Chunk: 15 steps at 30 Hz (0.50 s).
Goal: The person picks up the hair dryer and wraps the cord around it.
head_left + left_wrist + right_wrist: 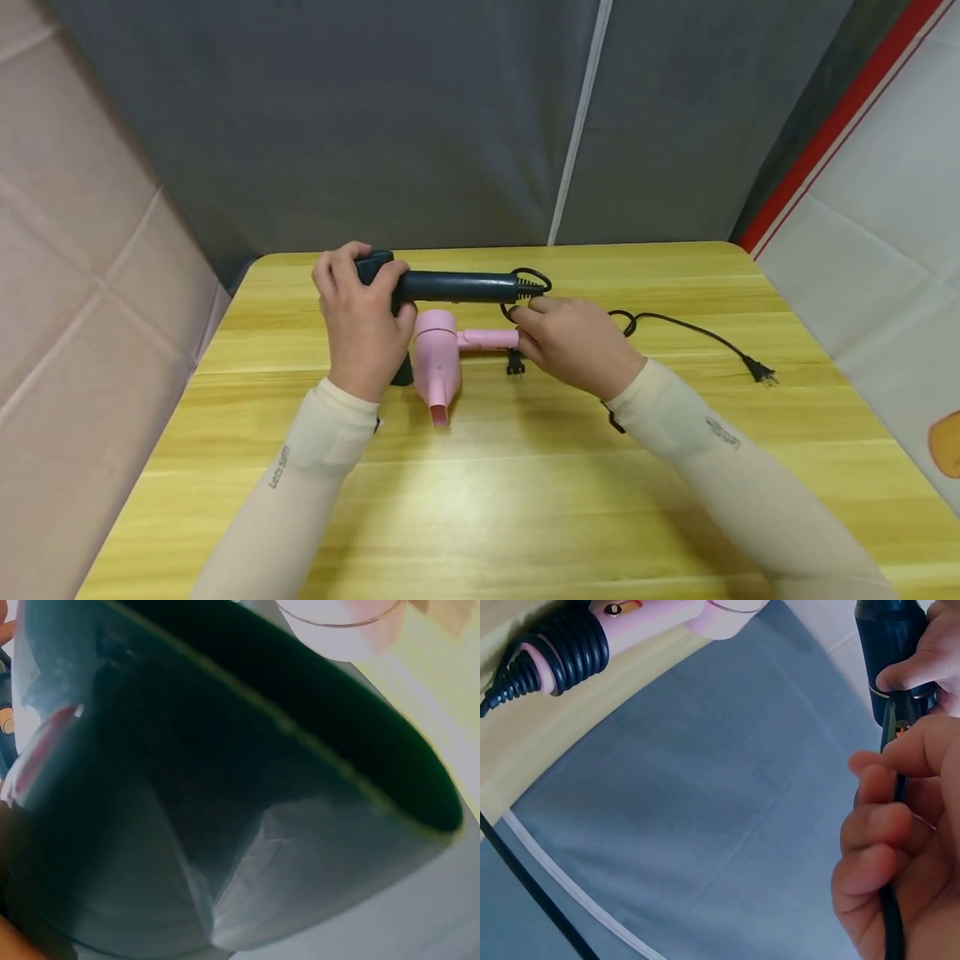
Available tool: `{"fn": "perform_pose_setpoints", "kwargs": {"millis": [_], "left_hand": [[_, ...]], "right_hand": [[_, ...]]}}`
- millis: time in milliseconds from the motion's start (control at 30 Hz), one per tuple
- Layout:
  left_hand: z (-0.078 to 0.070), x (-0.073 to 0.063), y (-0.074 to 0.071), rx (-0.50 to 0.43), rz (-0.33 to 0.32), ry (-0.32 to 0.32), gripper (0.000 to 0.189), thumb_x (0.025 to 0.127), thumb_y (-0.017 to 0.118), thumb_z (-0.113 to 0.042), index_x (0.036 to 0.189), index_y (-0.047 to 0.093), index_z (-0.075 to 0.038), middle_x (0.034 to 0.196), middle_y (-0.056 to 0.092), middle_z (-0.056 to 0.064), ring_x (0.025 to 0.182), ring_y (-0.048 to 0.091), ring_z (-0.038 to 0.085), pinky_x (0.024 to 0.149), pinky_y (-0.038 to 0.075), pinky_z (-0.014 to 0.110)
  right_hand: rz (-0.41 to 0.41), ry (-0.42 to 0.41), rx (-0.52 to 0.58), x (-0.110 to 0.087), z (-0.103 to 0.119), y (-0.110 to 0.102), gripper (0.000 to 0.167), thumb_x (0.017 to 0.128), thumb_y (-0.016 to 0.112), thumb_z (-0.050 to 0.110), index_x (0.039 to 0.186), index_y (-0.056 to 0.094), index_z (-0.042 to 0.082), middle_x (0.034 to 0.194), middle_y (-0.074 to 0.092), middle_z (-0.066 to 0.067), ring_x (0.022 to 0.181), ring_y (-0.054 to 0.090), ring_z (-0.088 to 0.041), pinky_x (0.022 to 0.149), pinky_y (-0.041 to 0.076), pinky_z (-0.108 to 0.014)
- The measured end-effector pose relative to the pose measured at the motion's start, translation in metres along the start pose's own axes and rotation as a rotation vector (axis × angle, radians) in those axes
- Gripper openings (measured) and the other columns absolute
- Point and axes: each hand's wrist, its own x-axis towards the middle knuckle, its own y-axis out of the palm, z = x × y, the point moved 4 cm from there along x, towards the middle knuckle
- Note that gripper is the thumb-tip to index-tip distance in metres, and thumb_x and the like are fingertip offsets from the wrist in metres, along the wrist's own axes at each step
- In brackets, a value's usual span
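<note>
My left hand (362, 329) grips the head of the dark dryer (450, 286), held above the table (675, 467), its long handle running level left to right. My left wrist view shows only its dark barrel (225, 787), close up. The pink dryer (437, 358) lies beneath, nozzle toward me. My right hand (573, 346) curls its fingers (874, 825) round the cord (891, 930), a grip only the right wrist view shows.
</note>
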Motion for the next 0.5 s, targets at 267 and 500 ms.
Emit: {"fn": "perform_pose_setpoints", "kwargs": {"millis": [267, 500], "left_hand": [[0.000, 0.000, -0.001, 0.021, 0.013, 0.004, 0.023, 0.082, 0.074, -0.002, 0.105, 0.073, -0.005, 0.130, 0.042, 0.023, 0.126, 0.027, 0.044, 0.089, 0.038, 0.063], [0.000, -0.002, -0.001, 0.037, 0.026, 0.020, 0.023, 0.082, 0.074, -0.003, 0.104, 0.073, -0.005, 0.131, 0.042, 0.023, 0.126, 0.027, 0.043, 0.089, 0.038, 0.063]], "right_hand": [[-0.083, -0.067, -0.047, -0.005, 0.001, -0.013, 0.006, 0.084, 0.065, 0.003, 0.089, 0.066, 0.005, 0.073, 0.055, -0.002, 0.054, 0.046, -0.013, 0.045, 0.040, -0.027], [-0.148, -0.085, -0.003, -0.002, 0.000, -0.023, 0.007, 0.084, 0.063, 0.002, 0.089, 0.065, 0.006, 0.073, 0.051, -0.002, 0.056, 0.044, -0.015, 0.045, 0.041, -0.028]]}}
